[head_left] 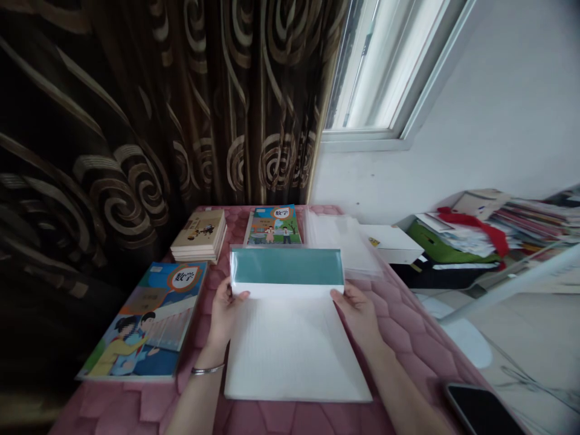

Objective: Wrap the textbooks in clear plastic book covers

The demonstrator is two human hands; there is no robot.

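Note:
In front of me lies a thin white book (294,350) with faint lines on its face. Across its far end runs a green strip (287,266) under shiny clear plastic, which looks like a book cover. My left hand (225,311) grips the left side near this strip, thumb on top and fingers partly hidden beneath. On the opposite side, my right hand (357,308) pinches the edge the same way. A stack of clear plastic covers (335,241) lies just beyond the book, to the right.
A pink quilted tablecloth (394,320) covers the table. To the left are a maths textbook (149,326) and a pile of small books (199,235); another textbook (274,225) lies behind. A white box (392,243) sits at the right edge, a phone (480,409) at front right.

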